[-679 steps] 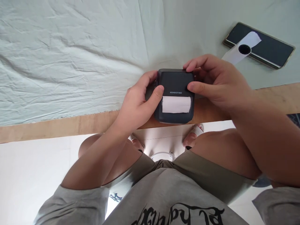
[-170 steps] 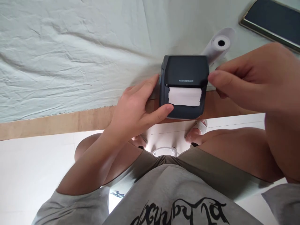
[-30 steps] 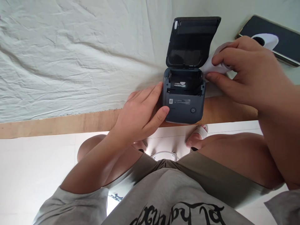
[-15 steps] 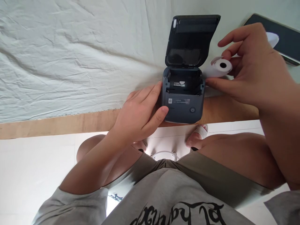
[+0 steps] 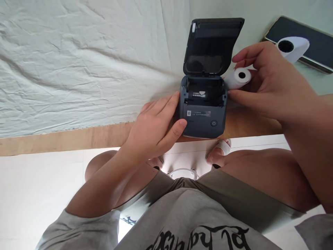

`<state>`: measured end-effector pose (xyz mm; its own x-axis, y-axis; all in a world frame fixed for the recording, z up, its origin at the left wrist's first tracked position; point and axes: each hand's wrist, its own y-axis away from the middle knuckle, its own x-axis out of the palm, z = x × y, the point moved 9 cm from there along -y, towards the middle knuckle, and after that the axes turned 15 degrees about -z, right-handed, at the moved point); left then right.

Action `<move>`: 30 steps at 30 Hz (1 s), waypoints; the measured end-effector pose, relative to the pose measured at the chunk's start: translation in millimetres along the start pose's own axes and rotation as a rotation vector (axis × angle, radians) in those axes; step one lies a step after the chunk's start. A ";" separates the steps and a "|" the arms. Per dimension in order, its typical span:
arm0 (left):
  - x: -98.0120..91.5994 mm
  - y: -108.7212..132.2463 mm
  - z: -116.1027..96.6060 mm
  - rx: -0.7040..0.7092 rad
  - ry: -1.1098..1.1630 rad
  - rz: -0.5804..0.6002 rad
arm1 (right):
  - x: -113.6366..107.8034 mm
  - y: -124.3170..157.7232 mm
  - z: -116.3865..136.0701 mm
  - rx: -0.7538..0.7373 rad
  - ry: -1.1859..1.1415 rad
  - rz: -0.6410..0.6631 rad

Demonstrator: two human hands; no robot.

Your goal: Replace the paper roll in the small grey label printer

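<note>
A dark portable label printer [image 5: 199,121] sits at the table's front edge, its lid [image 5: 212,45] swung up and back. Inside the uncovered paper bay [image 5: 205,86] a small printed sticker shows. My left hand [image 5: 156,126] grips the printer's left side, thumb on its front corner and fingers along the edge. A small white paper roll [image 5: 238,78] is between the thumb and fingers of my right hand [image 5: 267,81], close against the printer's right side. The roll's cored end faces me; some of my right fingertips are hidden behind it.
Behind my right hand a second white paper roll [image 5: 296,48] lies by a dark smartphone [image 5: 312,43], partly overlapping it. A wrinkled pale cloth [image 5: 91,62] covers the table, leaving a wooden front edge [image 5: 65,139] bare. My legs are below it.
My right hand has shifted slightly left and down with the paper roll, bringing it nearer the printer. More of the second roll and phone now shows. My left hand stays put.
</note>
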<state>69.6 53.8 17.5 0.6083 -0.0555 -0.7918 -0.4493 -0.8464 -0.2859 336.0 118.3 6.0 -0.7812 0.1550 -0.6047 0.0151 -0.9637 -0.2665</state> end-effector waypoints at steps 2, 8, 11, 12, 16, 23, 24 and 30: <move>-0.9 0.1 0.1 -0.002 0.001 -0.003 | 0.3 1.0 -3.1 0.014 0.016 -0.018; -1.6 0.2 -0.2 -0.006 -0.010 -0.001 | -2.8 3.2 -10.1 0.050 0.060 -0.035; -2.0 0.0 -1.2 0.007 -0.008 -0.007 | -0.1 4.7 -4.6 -0.011 0.181 -0.009; -2.0 0.0 -1.4 0.011 -0.006 -0.007 | 1.4 5.8 0.3 -0.051 0.213 0.000; -1.4 -0.1 -0.8 0.003 0.000 -0.001 | -3.9 7.3 14.2 -0.044 0.141 -0.082; -1.1 0.3 -0.4 0.000 0.003 -0.001 | -6.1 -1.3 14.6 0.391 -0.466 -0.071; -1.1 0.2 -0.4 0.001 0.006 -0.002 | -7.5 -0.6 17.7 0.416 -0.466 -0.091; -0.7 -0.4 0.7 0.003 0.007 -0.005 | -12.4 14.6 76.1 -0.014 -0.164 -0.158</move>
<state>68.9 54.6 17.9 0.6153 -0.0547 -0.7864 -0.4482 -0.8449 -0.2919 298.4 85.8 66.8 -0.8654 0.2657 -0.4249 -0.1080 -0.9268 -0.3596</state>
